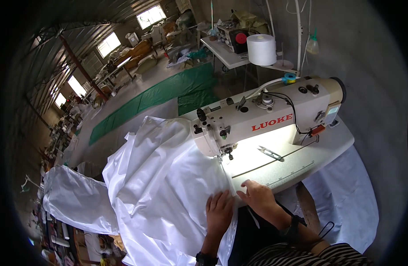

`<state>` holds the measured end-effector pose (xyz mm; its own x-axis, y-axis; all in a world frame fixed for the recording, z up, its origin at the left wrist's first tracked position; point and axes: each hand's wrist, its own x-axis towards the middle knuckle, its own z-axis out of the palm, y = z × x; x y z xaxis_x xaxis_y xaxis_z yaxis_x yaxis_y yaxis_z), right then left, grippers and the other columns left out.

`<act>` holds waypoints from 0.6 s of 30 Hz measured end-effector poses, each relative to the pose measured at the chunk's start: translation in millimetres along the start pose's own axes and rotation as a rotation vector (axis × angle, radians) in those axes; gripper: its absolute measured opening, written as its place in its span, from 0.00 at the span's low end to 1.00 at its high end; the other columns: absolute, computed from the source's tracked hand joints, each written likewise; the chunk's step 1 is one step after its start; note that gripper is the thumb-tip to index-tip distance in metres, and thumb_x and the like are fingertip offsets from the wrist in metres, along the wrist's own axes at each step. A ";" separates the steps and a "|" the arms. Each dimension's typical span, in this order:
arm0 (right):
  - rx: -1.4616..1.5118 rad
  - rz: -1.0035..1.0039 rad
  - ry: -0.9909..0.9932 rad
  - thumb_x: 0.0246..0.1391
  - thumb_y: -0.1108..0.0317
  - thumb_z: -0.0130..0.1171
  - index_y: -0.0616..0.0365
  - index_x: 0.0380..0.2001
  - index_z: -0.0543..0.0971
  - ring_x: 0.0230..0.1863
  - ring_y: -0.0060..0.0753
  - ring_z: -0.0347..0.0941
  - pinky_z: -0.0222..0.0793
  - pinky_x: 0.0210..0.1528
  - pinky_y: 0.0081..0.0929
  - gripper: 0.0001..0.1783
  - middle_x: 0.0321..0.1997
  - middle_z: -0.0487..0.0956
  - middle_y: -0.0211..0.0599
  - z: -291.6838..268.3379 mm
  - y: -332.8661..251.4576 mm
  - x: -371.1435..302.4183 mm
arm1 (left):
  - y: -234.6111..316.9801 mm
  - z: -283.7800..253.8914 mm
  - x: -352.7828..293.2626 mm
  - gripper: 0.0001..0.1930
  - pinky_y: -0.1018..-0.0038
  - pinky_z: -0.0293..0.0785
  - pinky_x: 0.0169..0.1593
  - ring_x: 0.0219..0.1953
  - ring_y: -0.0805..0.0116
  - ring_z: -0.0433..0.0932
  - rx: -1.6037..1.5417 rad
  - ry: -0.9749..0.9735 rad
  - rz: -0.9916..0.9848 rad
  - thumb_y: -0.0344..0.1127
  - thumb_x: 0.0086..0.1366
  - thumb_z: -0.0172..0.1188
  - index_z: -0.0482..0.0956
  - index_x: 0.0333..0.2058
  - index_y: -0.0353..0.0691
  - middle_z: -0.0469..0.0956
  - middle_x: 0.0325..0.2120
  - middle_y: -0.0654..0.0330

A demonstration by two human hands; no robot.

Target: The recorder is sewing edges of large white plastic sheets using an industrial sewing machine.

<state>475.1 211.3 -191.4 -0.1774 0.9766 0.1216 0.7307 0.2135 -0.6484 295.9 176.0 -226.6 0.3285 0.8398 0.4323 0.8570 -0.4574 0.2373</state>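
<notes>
A large sheet of white shiny fabric (164,177) lies in folds over the left of the sewing table, its right edge running under the needle area of a white sewing machine (275,111). My left hand (219,210) rests flat on this fabric near its right edge, fingers stretched toward the machine. Just right of that edge, my right hand (260,199) is at the front of the machine bed (297,164). Its thumb and forefinger stand apart with nothing visible between them; the other fingers are partly hidden. Small thread snips (270,153) lie on the lit bed beyond it.
A white thread cone (262,49) stands behind the machine, by a side table (226,52). More white fabric (345,195) hangs at the right, beside a grey wall (368,80). Green sheeting (155,99) covers floor behind. Cluttered benches line the far left.
</notes>
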 end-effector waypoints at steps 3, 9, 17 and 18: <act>-0.162 -0.035 0.038 0.61 0.53 0.59 0.60 0.52 0.76 0.34 0.46 0.82 0.78 0.36 0.38 0.24 0.36 0.81 0.44 14.2 -11.2 7.4 | 1.0 2.3 -6.9 0.19 0.48 0.61 0.66 0.62 0.56 0.70 0.026 -0.036 -0.015 0.30 0.57 0.61 0.82 0.49 0.48 0.75 0.56 0.59; -0.456 -0.125 -0.034 0.58 0.67 0.56 0.59 0.55 0.75 0.27 0.37 0.82 0.77 0.27 0.30 0.21 0.33 0.81 0.37 41.9 -6.9 14.4 | -12.0 -12.7 -19.5 0.19 0.45 0.58 0.67 0.64 0.55 0.69 0.064 -0.068 -0.003 0.32 0.59 0.62 0.82 0.50 0.50 0.74 0.59 0.60; -0.737 -0.166 0.044 0.56 0.70 0.55 0.57 0.54 0.78 0.22 0.25 0.80 0.72 0.18 0.22 0.21 0.28 0.80 0.27 63.5 -11.6 29.9 | -69.1 -26.4 -8.1 0.25 0.35 0.46 0.69 0.71 0.51 0.59 0.131 -0.138 -0.249 0.48 0.65 0.62 0.75 0.60 0.56 0.65 0.68 0.60; -0.723 -0.173 0.054 0.56 0.70 0.55 0.57 0.55 0.78 0.22 0.24 0.80 0.71 0.18 0.21 0.22 0.28 0.80 0.26 66.3 -12.0 37.8 | -75.0 -25.3 -0.7 0.25 0.34 0.46 0.69 0.72 0.51 0.58 0.135 -0.150 -0.258 0.48 0.65 0.62 0.75 0.60 0.56 0.65 0.68 0.60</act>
<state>416.0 243.9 -228.9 -0.3104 0.9233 0.2263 0.9499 0.3102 0.0372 221.4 202.3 -222.7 0.1400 0.9612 0.2377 0.9612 -0.1896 0.2004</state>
